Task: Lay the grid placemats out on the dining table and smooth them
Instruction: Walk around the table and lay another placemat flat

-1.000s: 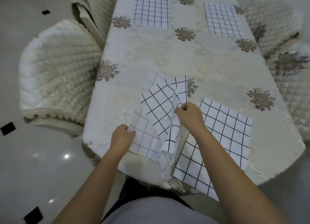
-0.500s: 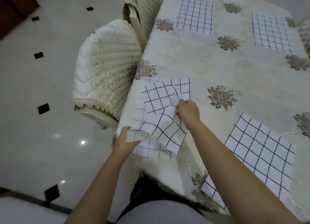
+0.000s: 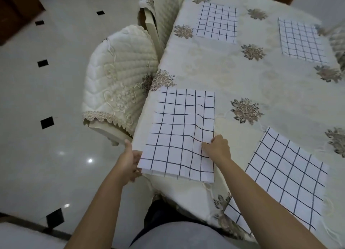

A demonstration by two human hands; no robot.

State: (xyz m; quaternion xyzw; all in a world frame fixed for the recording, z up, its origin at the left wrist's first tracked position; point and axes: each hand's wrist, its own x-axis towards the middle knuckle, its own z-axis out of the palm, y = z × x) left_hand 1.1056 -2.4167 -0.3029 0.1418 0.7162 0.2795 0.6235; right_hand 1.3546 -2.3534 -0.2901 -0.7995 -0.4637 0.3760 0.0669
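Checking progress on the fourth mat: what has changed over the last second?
The near left placemat, folded and bunched a second ago, now lies opened flat on the table, a ripple near its right edge. The right hand still pinches that edge; the left hand stays at the near left corner. The other three placemats have not moved.

The placemat (image 3: 177, 133), crumpled and folded over a second ago, now lies spread open on the surface (image 3: 224, 77) at lower centre. The right hand (image 3: 217, 148) has moved to pinch its right edge, and the left hand (image 3: 128, 163) has slid to its lower-left corner, fingers hidden beneath.
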